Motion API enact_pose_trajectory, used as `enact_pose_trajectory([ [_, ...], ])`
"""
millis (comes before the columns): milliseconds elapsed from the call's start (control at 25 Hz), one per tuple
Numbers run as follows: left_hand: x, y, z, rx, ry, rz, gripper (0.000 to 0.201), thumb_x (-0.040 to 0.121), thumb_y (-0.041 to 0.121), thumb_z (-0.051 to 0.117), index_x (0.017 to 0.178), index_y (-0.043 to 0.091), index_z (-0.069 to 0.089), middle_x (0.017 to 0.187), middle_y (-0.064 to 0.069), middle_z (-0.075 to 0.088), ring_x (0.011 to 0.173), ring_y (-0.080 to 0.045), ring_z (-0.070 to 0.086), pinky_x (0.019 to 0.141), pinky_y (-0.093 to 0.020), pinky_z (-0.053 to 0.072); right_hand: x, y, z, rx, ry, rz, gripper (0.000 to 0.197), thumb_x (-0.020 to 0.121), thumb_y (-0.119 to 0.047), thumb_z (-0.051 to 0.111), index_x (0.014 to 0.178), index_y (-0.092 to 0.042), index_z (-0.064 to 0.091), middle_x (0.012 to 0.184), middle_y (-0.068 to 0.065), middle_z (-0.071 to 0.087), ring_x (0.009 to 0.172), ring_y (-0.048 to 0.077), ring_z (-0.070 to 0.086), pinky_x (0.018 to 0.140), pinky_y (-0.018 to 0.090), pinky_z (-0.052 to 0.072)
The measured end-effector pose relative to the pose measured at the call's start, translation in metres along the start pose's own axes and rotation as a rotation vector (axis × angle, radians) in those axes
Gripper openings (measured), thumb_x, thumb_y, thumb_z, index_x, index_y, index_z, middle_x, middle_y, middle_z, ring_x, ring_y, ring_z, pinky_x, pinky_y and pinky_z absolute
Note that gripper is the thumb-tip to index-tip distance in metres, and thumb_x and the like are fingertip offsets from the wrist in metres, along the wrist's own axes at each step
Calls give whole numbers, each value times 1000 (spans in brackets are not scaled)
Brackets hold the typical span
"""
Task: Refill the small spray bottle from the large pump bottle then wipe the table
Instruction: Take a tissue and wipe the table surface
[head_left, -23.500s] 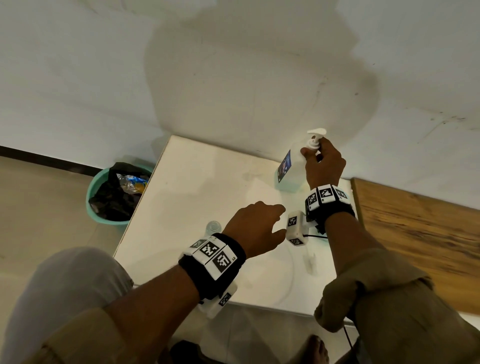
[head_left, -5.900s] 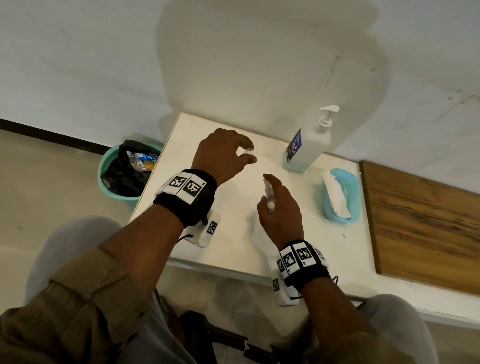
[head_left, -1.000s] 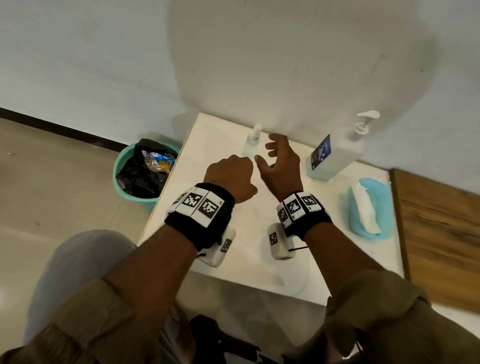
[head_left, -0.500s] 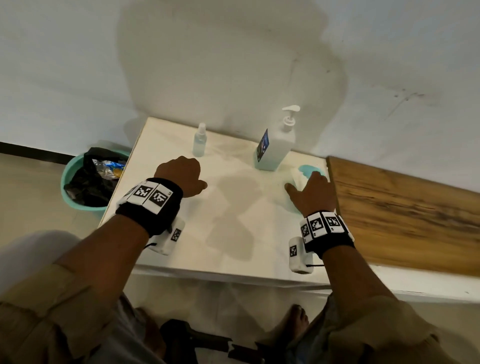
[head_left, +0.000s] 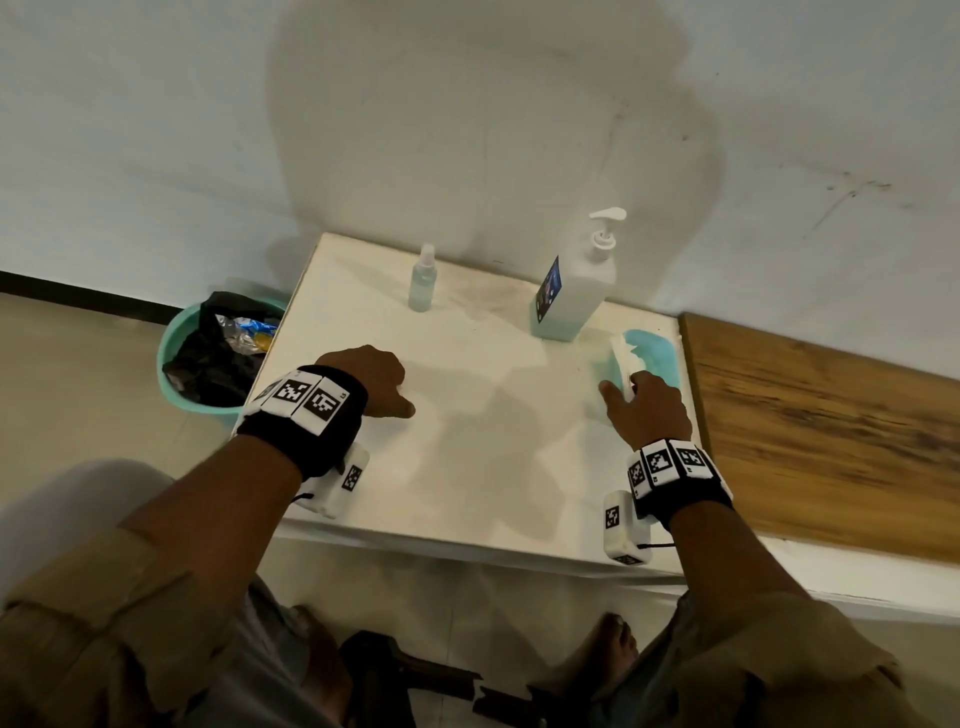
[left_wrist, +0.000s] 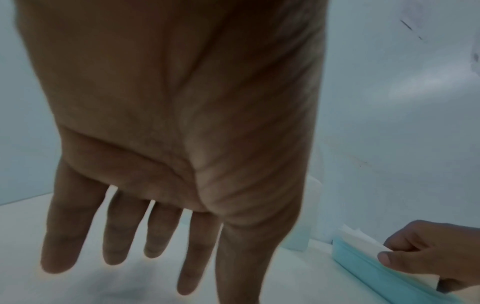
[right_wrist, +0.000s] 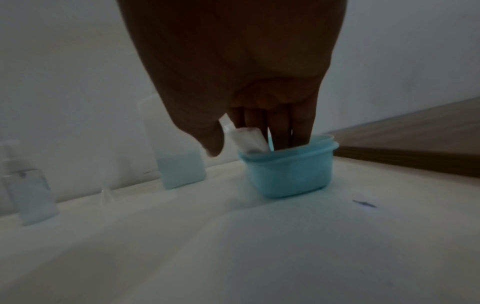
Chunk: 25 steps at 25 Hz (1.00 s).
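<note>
The small clear spray bottle stands upright with its cap on at the back of the white table. To its right stands the large white pump bottle, holding pale blue liquid low down. My right hand reaches into a blue tub at the table's right edge. Its thumb and fingers pinch a white tissue that sticks up out of the tub. My left hand hovers over the table's left side, fingers straight and relaxed, holding nothing.
A teal bin lined with a black bag and holding rubbish stands on the floor left of the table. A wooden board adjoins the table on the right. The wall runs right behind the bottles.
My right hand left the spray bottle at the back, moved right to the blue tub and now pinches the tissue. The left hand stays near the left edge.
</note>
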<state>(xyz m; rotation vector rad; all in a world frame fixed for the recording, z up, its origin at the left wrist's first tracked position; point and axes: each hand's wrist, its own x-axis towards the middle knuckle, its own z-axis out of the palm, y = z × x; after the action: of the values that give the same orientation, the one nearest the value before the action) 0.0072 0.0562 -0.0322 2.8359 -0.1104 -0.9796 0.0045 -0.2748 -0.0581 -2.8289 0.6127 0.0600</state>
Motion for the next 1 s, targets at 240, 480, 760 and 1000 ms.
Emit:
enact_pose_trajectory([
  [240,-3,6,8,50,-159,124,68,90,56,55,150,36,31,164,5,-4,149,-20,19,117,-37,25,0,-1,-16,135,236,-1,30,100,-22,40,83,-4,58,82,17,65,74,34,59,64,30,34],
  [480,-3,10,9,73,-172,130,74,90,58,53,153,31,25,164,4,0,149,-19,18,119,-37,23,-33,-44,-33,253,564,-312,30,98,-24,45,106,-6,67,81,13,70,69,32,64,62,24,34],
  [760,-4,5,0,-13,-104,101,73,90,58,55,150,24,32,156,0,31,142,-21,33,112,-35,29,-61,-84,14,102,253,-499,30,96,-21,47,121,-13,60,93,9,72,79,34,67,66,36,49],
  [1000,-4,-2,-8,-77,-53,103,74,89,59,56,150,23,34,156,1,32,142,-21,33,112,-35,30,-73,-81,64,93,-159,-493,48,95,-22,52,143,-17,46,149,5,46,135,26,46,109,38,38],
])
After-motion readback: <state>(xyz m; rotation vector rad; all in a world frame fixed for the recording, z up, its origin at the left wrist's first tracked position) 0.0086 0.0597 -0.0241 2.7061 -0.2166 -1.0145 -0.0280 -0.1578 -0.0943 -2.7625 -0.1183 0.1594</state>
